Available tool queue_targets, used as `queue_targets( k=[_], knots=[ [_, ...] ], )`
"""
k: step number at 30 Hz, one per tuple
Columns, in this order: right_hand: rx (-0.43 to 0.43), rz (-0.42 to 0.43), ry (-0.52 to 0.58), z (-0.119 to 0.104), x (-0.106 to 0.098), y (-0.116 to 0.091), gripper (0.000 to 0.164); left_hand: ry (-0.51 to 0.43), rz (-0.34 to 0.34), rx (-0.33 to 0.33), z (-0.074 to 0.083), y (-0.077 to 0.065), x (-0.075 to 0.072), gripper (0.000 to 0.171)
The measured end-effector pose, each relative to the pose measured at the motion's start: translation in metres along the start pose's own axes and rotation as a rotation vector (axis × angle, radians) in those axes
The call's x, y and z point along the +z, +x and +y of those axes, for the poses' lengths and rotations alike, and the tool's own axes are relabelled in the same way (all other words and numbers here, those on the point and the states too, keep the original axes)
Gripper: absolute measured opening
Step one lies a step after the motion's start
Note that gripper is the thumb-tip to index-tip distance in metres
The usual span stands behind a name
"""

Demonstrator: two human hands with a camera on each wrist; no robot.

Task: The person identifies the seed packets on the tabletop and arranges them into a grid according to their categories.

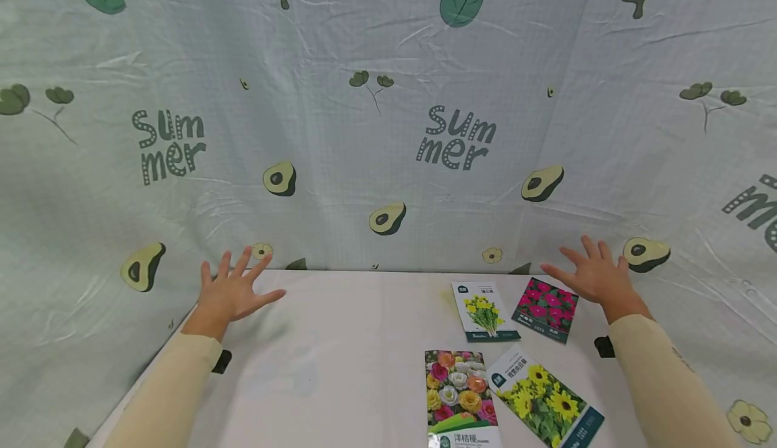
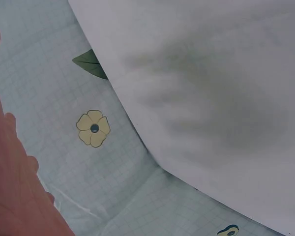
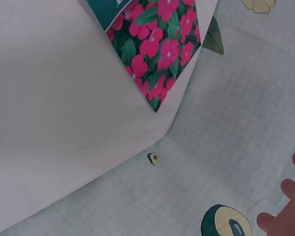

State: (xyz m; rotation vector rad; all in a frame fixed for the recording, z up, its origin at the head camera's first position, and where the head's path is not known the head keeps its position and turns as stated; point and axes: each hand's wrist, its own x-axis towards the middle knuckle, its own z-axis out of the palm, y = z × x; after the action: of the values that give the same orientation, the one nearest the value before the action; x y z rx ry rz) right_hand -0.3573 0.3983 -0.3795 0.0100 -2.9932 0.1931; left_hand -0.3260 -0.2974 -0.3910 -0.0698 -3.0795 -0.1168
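Note:
Fingers spread wide, my left hand [image 1: 227,297] is raised over the back left part of the white table and holds nothing. My right hand [image 1: 597,276], also spread and bare, hovers at the back right, close to a packet with pink flowers [image 1: 547,310]. Left of that packet lies one with a bunch of yellow flowers [image 1: 483,312]. Nearer to me are a packet of multicoloured roses-like blooms [image 1: 460,394] and a tilted packet with yellow sunflower-like blooms [image 1: 543,397]; their edges meet. In the right wrist view the pink-flower packet [image 3: 160,49] reaches toward the table's corner.
The white table [image 1: 340,340] ends at a hanging sheet [image 1: 328,97] printed with avocados, leaves and the word "summer". That sheet also runs down both sides. A dark wrist device [image 1: 222,361] sits at the left cuff, another [image 1: 604,347] at the right.

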Motion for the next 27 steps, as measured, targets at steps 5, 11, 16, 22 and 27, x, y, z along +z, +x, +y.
queue_targets(
  k=[5,11,16,22,27],
  knots=[
    [-0.007,0.018,-0.014,0.001,0.002,-0.001,0.103,0.004,0.004,0.010,-0.002,0.000,0.003,0.105],
    [-0.024,0.036,-0.019,0.001,0.004,-0.004,0.100,0.004,0.006,0.024,-0.003,-0.002,0.005,0.104],
    [-0.040,0.052,-0.027,-0.001,0.005,-0.008,0.099,0.018,0.012,0.026,0.002,-0.005,0.008,0.104],
    [-0.038,0.068,-0.002,-0.008,0.007,-0.013,0.096,0.024,0.019,0.044,0.009,-0.008,0.013,0.103],
    [-0.046,0.077,0.007,-0.013,0.010,-0.018,0.094,0.026,0.031,0.053,0.015,-0.010,0.018,0.103]
  ],
)
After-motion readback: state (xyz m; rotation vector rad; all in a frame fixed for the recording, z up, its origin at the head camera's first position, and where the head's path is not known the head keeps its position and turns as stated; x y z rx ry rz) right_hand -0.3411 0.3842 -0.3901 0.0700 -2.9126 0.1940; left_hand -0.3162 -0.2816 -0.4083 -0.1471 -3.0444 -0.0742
